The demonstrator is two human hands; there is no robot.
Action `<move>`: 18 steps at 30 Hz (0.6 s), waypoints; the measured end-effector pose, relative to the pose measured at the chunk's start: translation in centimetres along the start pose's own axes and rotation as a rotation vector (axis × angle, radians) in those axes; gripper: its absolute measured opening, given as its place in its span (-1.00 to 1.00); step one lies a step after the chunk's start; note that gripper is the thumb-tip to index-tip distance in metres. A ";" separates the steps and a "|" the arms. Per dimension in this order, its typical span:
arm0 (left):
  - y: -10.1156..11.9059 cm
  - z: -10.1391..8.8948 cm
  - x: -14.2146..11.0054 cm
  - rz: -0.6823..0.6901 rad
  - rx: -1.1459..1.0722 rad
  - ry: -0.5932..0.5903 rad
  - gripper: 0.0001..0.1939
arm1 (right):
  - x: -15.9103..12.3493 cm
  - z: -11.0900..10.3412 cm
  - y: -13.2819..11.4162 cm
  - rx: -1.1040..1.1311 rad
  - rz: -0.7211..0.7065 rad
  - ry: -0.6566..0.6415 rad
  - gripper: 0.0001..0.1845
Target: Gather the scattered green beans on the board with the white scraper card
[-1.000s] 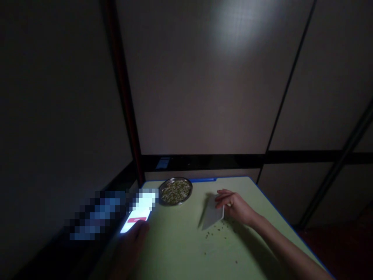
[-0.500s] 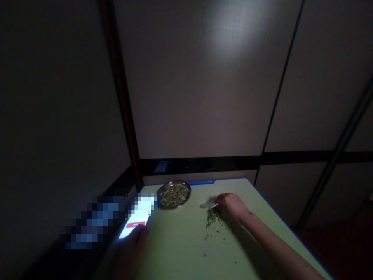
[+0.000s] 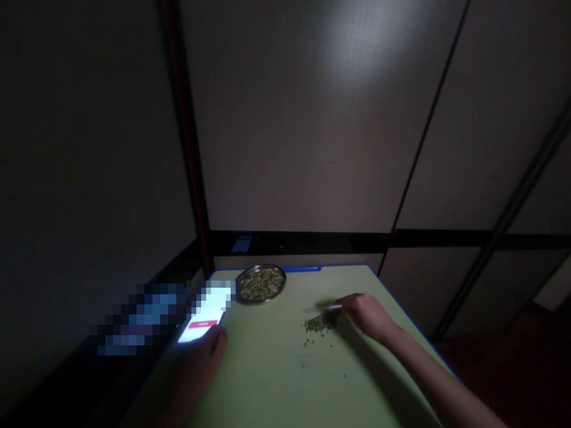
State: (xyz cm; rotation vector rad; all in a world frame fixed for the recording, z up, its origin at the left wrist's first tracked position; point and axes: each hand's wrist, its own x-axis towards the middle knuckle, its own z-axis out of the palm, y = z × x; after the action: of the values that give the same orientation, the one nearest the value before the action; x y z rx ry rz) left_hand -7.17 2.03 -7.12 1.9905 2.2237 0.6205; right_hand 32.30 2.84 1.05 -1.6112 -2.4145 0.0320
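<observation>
My right hand (image 3: 368, 315) is closed around a thin, pale flat tool (image 3: 333, 307), whose exact kind I cannot make out. Just below it lies a small heap of green beans, like mung beans (image 3: 317, 324), with a few strays scattered nearer to me. At the left, my left hand (image 3: 212, 351) grips a lit smartphone (image 3: 212, 308), its screen partly pixelated. Between the phone and the back edge stands a round metal plate (image 3: 284, 279) with more green beans spread over it.
A pale green table (image 3: 267, 368) with blue edging carries everything. Behind it rises a large panelled wardrobe front (image 3: 294, 131) with a dark glossy band. A dark wall (image 3: 89, 148) closes off the left side. The room is dim.
The pale tool has turned and now shows a narrow edge. The bean heap sits in a tighter cluster with fewer strays. My left hand still holds the smartphone; the view has shifted slightly.
</observation>
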 end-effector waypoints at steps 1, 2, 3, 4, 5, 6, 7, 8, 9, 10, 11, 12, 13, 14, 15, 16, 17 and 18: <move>0.0 0.1 0.0 0.011 0.027 0.001 -0.66 | -0.1 -0.6 0.4 -0.011 0.036 0.011 -0.62; 0.1 0.1 0.0 0.022 0.047 0.004 -0.66 | -0.1 -1.2 0.8 -0.026 0.081 0.021 -0.62; 0.1 0.2 -0.1 0.033 0.063 0.009 -0.66 | -0.2 -1.7 1.3 -0.048 0.133 0.021 -0.61; 0.2 0.1 -0.1 0.042 0.077 0.014 -0.66 | -0.3 -2.1 1.8 -0.082 0.187 0.010 -0.61; 0.2 0.1 -0.1 0.051 0.087 0.015 -0.66 | -0.4 -2.3 2.3 -0.122 0.236 -0.007 -0.60; 0.3 0.1 -0.1 0.059 0.094 0.014 -0.65 | -0.5 -2.4 2.7 -0.162 0.276 -0.025 -0.60; 0.3 0.0 0.0 0.064 0.100 0.010 -0.66 | -0.6 -2.3 3.0 -0.197 0.304 -0.039 -0.60; 0.4 0.0 0.0 0.065 0.107 0.007 -0.66 | -0.7 -2.1 3.2 -0.225 0.320 -0.048 -0.61; 0.4 0.0 0.0 0.067 0.110 0.002 -0.66 | -0.8 -1.9 3.3 -0.244 0.327 -0.051 -0.62; 0.4 0.1 0.1 0.067 0.109 -0.001 -0.67 | -0.9 -1.5 3.2 -0.255 0.326 -0.052 -0.64; 0.4 0.2 0.1 0.066 0.106 0.001 -0.67 | -0.9 -1.2 3.0 -0.262 0.322 -0.054 -0.66; 0.3 0.2 0.2 0.064 0.104 0.007 -0.67 | -0.9 -0.8 2.7 -0.271 0.315 -0.057 -0.68; 0.3 0.3 0.2 0.068 0.099 0.014 -0.66 | -1.0 -0.5 2.3 -0.280 0.304 -0.062 -0.69; 0.2 0.4 0.2 0.074 0.095 0.019 -0.66 | -1.0 -0.1 1.8 -0.288 0.289 -0.068 -0.70; 0.2 0.5 0.2 0.080 0.094 0.023 -0.65 | -1.0 0.2 1.3 -0.294 0.271 -0.074 -0.69; 0.2 0.5 0.2 0.083 0.094 0.020 -0.65 | -1.0 0.4 0.7 -0.298 0.254 -0.081 -0.68; 0.2 0.5 0.2 0.086 0.094 0.008 -0.65 | -1.0 0.6 0.0 -0.301 0.236 -0.086 -0.66; 0.2 0.5 0.1 0.086 0.094 -0.003 -0.66 | -1.0 0.7 -0.6 -0.302 0.222 -0.089 -0.65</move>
State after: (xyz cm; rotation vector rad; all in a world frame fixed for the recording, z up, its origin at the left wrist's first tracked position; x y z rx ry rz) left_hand -6.86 2.27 -7.50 2.1403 2.2145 0.5308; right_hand 32.00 1.77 0.23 -2.0441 -2.3828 -0.2382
